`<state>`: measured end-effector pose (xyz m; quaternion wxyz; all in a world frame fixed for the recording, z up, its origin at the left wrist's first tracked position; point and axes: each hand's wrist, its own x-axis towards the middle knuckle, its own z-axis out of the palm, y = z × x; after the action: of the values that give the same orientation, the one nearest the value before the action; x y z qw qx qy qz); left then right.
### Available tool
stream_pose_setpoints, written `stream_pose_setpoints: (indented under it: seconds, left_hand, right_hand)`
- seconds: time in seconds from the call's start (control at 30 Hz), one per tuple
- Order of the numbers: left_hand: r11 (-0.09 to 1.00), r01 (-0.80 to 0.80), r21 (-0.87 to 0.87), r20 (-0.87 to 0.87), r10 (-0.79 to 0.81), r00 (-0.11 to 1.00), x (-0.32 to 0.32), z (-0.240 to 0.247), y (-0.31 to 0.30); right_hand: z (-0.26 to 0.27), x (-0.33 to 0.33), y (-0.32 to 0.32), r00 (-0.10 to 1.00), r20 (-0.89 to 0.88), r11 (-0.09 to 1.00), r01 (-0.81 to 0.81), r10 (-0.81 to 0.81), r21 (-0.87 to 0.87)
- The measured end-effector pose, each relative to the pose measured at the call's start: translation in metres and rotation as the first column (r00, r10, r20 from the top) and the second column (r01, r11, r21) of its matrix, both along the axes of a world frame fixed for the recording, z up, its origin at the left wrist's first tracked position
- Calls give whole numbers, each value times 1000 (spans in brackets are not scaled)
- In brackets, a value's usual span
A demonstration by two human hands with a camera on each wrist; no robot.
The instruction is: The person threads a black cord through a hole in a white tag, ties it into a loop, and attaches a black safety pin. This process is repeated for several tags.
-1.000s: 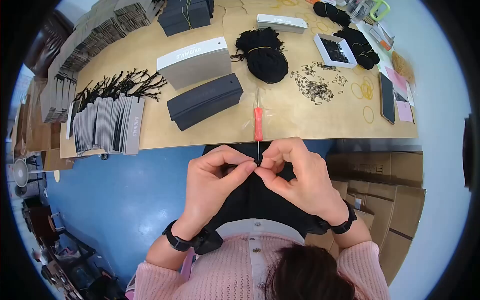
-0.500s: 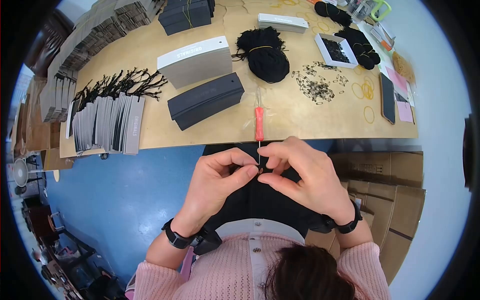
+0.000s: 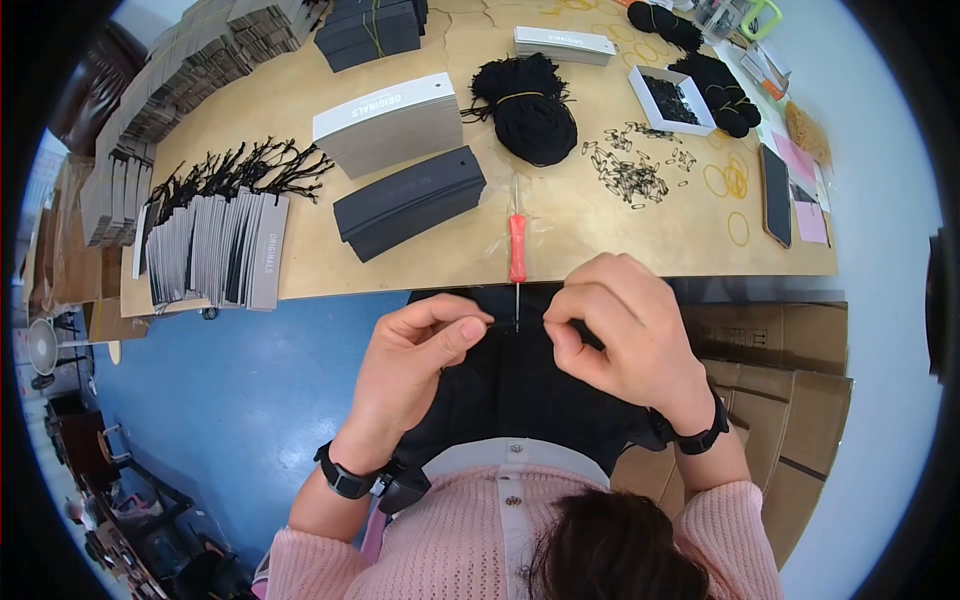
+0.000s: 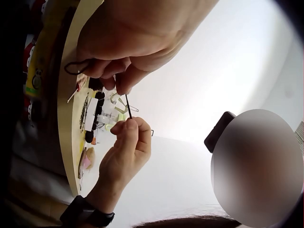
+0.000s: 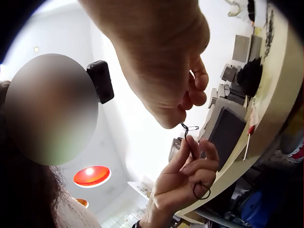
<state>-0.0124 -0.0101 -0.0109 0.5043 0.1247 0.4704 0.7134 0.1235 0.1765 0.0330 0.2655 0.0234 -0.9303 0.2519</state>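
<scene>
A thin black cord runs between my two hands over the lap. My left hand pinches one part of it between thumb and index finger, and a loop of the cord hangs out by its other fingers. Thumb and fingertips of my right hand pinch the cord's other part. On the stretch between them hangs a small safety pin. Just beyond the hands, a red-handled tool lies on the table, its thin metal shaft reaching past the front edge.
On the table stand a black card stack, a white-topped card stack and grey tags with black cords. Farther back lie a black cord bundle, loose safety pins, a white box and a phone.
The hands were together at the fingertips and have drawn apart, the left moving left and the right moving right and up. The cord now stretches between them.
</scene>
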Motion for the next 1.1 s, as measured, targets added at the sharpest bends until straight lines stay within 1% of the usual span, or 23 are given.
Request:
stream_pose_setpoints:
  seconds: [0.07,0.1,0.13,0.17,0.23,0.3,0.33,0.37,0.4,0.43,0.47,0.5,0.57,0.6,0.67,0.7,0.77,0.8,0.83,0.9,0.97,1.03,1.1]
  left_hand:
    - [983,136,-124,34,-133,991,0,0,-5]
    - [983,139,-123,35,-136,990,2,1,-6]
    - [988,155,8,275,-151,949,5,5,-5]
    - [981,135,138,494,-187,849,7,7,-4]
    - [983,74,170,554,-158,817,13,6,1]
    - [999,-33,-18,236,36,971,20,8,9]
    - [992,-127,-14,-89,125,988,24,7,14]
    - [992,-126,-13,-89,124,988,22,7,15]
    - [994,-105,-32,-517,73,853,18,6,14]
    - [994,-93,-59,-838,2,546,16,6,14]
    - [992,-104,-78,-899,-24,438,19,7,13]
    - [992,-102,-80,-899,-27,438,20,8,12]
    - [991,-125,-44,-943,0,332,21,10,11]
    - [991,-127,-45,-944,0,331,19,9,10]
    - [996,-77,-44,-674,27,738,15,5,9]
    - [996,-80,-45,-674,29,738,14,4,9]
    - [1000,4,29,-313,6,950,11,5,9]
    - [1000,12,1,-196,-12,981,11,7,7]
    - [1000,12,1,-197,-11,980,9,8,6]
    - [996,67,-53,-73,-71,995,6,9,3]
    - [990,119,-73,-94,-125,988,4,12,3]
    - [980,175,-90,-113,-185,976,2,13,3]
    - [967,239,-86,-84,-246,966,0,13,3]
  right_hand:
    - [-4,-1,3,997,-49,998,55,-56,-16]
    - [-7,-1,1,997,-49,998,58,-59,-16]
    - [-11,-3,-1,996,-49,997,78,-77,5]
    - [-15,-6,-4,994,-50,995,96,-94,25]
    - [-22,-6,-14,996,-31,996,80,-79,34]
    - [-22,-3,-20,998,-8,997,63,-63,46]
    - [-21,-2,-21,998,6,998,58,-58,5]
    - [-19,-2,-21,998,19,998,56,-56,-35]
    - [-17,0,-20,998,18,998,61,-61,-33]
    - [-14,2,-20,995,72,995,77,-72,-65]
    - [-13,4,-20,989,125,991,93,-80,-99]
    - [-14,6,-20,989,126,990,95,-82,-101]
    - [-15,6,-21,975,215,946,120,-55,-301]
    - [-13,6,-22,975,215,946,117,-52,-302]
    - [-5,5,-22,968,244,879,167,-60,-447]
    - [-5,5,-22,968,245,879,165,-57,-448]
    - [-8,5,-21,968,251,896,123,-13,-427]
    - [-7,5,-20,968,250,896,122,-12,-427]
    - [-7,5,-20,975,221,900,105,-9,-424]
    - [-4,5,-18,981,192,902,87,-5,-422]
    - [1,2,-13,999,49,980,5,5,-197]
    - [3,1,-9,996,69,983,-48,61,-176]
    - [5,-2,-8,986,93,990,-137,140,-42]
